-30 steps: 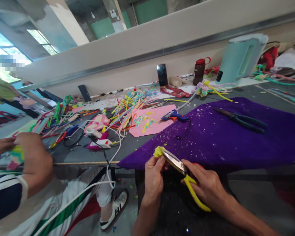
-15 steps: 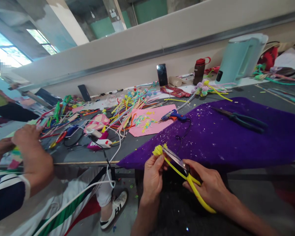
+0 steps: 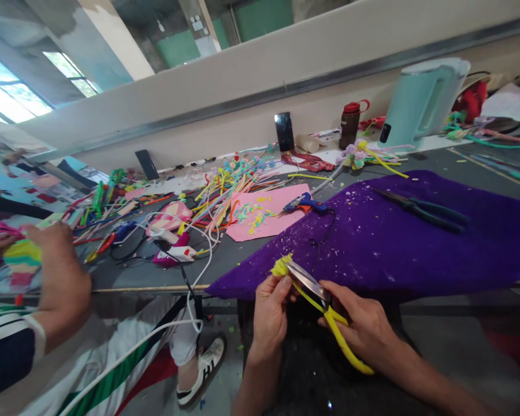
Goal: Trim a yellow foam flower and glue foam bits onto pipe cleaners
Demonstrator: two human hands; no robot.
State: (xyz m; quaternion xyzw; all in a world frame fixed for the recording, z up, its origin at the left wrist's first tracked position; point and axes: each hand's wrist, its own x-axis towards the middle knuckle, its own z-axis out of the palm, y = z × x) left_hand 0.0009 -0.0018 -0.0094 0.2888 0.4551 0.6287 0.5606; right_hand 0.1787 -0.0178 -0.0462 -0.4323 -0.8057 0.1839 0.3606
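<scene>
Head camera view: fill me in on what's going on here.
The person's left hand pinches a fuzzy yellow piece, while the right hand grips yellow-handled scissors, blade tips at the piece's edge. Just beyond the hands is a purple cloth strewn with small scraps, with pliers lying on it. A blue glue gun lies partly over a pink sheet. At the left, a co-worker handles a separate multicoloured piece.

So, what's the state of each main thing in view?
Fuzzy yellow flower-like piece: pinched in left hand.
Yellow-handled metal scissors: in right hand, tips at that piece.
Blue glue gun: lying down, power unclear.
Dark-handled metal pliers: lying on purple cloth.
Red-capped brown bottle: upright, closed.
Pale teal kettle: upright, lid closed.
</scene>
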